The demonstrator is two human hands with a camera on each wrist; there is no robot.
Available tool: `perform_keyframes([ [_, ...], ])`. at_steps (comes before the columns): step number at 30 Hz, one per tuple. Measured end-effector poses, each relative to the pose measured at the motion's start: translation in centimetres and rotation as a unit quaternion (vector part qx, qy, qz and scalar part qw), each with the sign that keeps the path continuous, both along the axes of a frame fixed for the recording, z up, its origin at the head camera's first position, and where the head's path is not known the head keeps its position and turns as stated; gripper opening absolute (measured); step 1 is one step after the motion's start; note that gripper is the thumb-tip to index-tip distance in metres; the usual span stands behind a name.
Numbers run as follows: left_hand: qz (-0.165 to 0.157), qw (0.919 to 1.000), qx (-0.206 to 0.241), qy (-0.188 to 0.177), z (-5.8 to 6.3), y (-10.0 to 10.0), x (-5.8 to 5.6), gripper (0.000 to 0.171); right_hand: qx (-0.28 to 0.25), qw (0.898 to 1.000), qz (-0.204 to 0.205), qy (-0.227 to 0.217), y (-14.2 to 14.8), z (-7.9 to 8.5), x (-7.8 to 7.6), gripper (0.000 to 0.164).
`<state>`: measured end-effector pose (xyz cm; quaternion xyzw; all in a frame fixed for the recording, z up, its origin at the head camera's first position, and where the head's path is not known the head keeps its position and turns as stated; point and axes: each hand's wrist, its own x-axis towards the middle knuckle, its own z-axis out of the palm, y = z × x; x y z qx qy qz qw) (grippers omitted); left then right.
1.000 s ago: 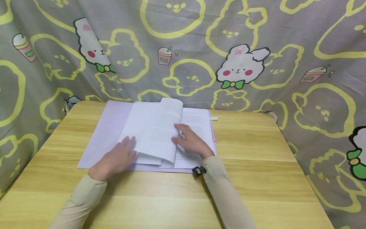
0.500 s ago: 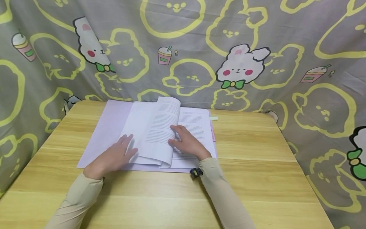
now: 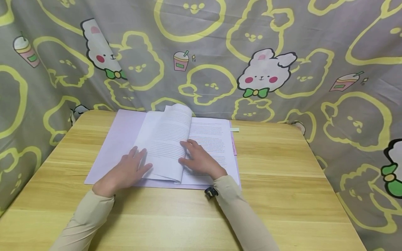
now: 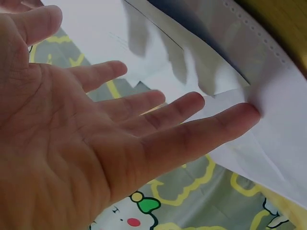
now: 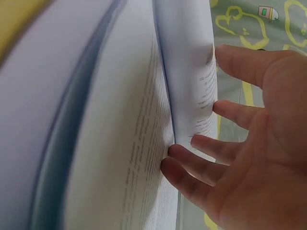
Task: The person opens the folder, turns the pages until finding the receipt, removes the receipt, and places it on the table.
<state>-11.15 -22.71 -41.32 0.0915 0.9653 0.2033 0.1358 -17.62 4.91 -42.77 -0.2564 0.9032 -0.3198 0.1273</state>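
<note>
A pale purple folder (image 3: 111,150) lies spread on the table, holding white printed sheets. Some curled pages (image 3: 168,136) bend over toward the left, their fold standing up above the printed page (image 3: 211,139) on the right side. My right hand (image 3: 202,158) has its fingertips against the fold of the curled pages; in the right wrist view its fingers (image 5: 235,110) are extended and touch the paper. My left hand (image 3: 124,170) is spread over the lower left of the sheets, near the bottom edge. In the left wrist view its fingers (image 4: 192,129) reach out straight, gripping nothing.
The wooden table (image 3: 176,216) extends around the folder on the front and both sides. A grey patterned curtain (image 3: 207,42) hangs behind it and at the sides. Small coloured tabs, among them a pale one (image 3: 234,129), stick out from the folder's right edge.
My right hand has moved left, pushing the fold of the curled pages left and baring more of the right page. My left hand has shifted slightly left, its fingers spreading.
</note>
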Motion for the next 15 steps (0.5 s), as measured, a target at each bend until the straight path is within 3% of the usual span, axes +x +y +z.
perform_keyframes([
  [8, -0.008, 0.9999, -0.005, 0.006, 0.0, 0.1, 0.0, 0.076, 0.013, 1.000, 0.015, 0.008, -1.0, 0.0, 0.5, 0.065],
  [15, 0.003, 0.9997, 0.002, 0.024, 0.0, 0.2, -0.1, 0.076, 0.028, 0.999, 0.023, 0.007, -1.6, 0.0, 1.1, 0.064],
])
